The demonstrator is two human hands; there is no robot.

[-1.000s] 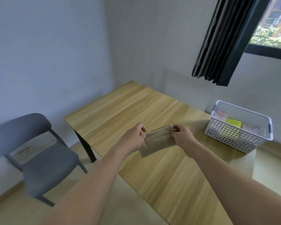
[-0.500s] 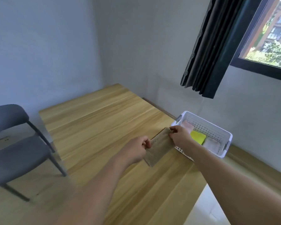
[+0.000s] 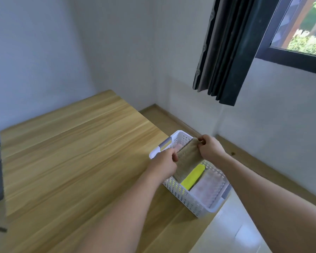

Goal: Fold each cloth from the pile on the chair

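Folded tan cloth [image 3: 187, 159], fuzzy, between hands

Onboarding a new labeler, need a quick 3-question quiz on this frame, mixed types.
1. True or false: the tan cloth lies flat on the table.
2. Which hands hold the tan cloth? A) left only B) right only C) both
3. Fill in: the yellow cloth lies inside the white ____.

Key:
1. False. It is held up over the basket.
2. C. The left hand and the right hand each have a grip on one end.
3. basket
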